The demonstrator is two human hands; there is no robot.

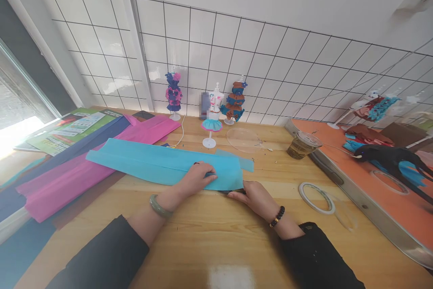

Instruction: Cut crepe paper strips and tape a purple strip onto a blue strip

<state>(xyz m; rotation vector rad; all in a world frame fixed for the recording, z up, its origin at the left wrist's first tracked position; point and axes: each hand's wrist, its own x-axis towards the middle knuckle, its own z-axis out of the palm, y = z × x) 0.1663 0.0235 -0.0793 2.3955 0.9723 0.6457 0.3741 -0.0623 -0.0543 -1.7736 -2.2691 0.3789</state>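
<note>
Wooden table (209,239) | blue paper sheet (142,160) lies flat mid-table, its far end overlapping pink paper (67,185) | left hand (198,178) pressing on it, fingers spread open | right hand (253,199) touching its near corner, can't tell if the fingers grip

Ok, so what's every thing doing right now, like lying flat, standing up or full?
Blue paper: folded, lying flat on the table.
Left hand: open, pressing flat on the blue paper.
Right hand: at the paper's near edge, grip hidden.
Pink paper: lying spread out, partly under the blue.
Cup: upright, part full of brown drink.
Tape: lying flat.
Dolls: three, standing upright.
</note>
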